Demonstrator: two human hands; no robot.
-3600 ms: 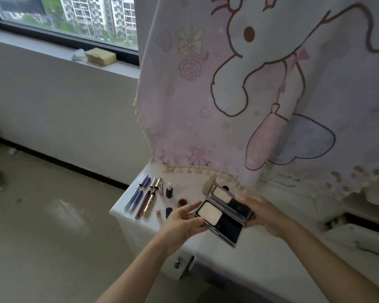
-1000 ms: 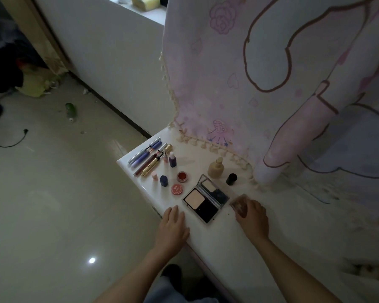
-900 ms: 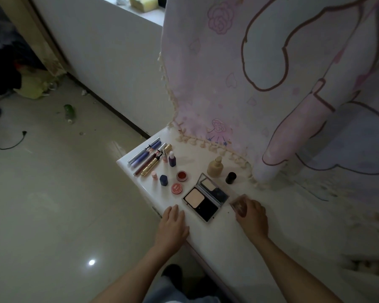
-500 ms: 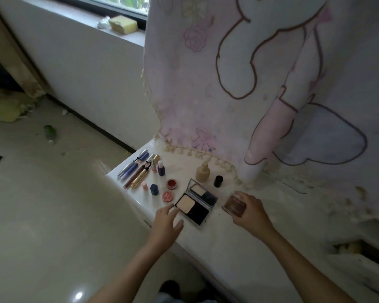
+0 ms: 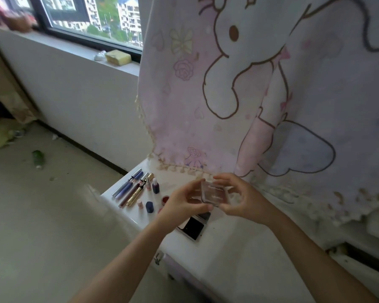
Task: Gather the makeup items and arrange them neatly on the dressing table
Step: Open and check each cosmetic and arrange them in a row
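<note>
A small clear case (image 5: pixel 214 192) is held up above the white dressing table (image 5: pixel 228 248) between my left hand (image 5: pixel 184 201) and my right hand (image 5: pixel 243 197). Under my hands the open powder compact (image 5: pixel 194 226) lies flat, partly hidden. To its left lie several slim pens and mascara tubes (image 5: pixel 131 189) in a row. A small purple bottle (image 5: pixel 155 186), a dark blue cap (image 5: pixel 149 207), a pink tube (image 5: pixel 139 203) and a red pot (image 5: pixel 165 199) sit beside them.
A pink cartoon cloth (image 5: pixel 249 95) hangs over the back of the table. A window sill (image 5: pixel 85 60) with a yellow sponge (image 5: pixel 118 57) is at the upper left. The tiled floor (image 5: pixel 42 226) lies left of the table, with a green bottle (image 5: pixel 38 158) on it.
My right hand has lifted the clear case off the table, and my left hand has come up from the table edge to grip it too. The camera has tilted upward.
</note>
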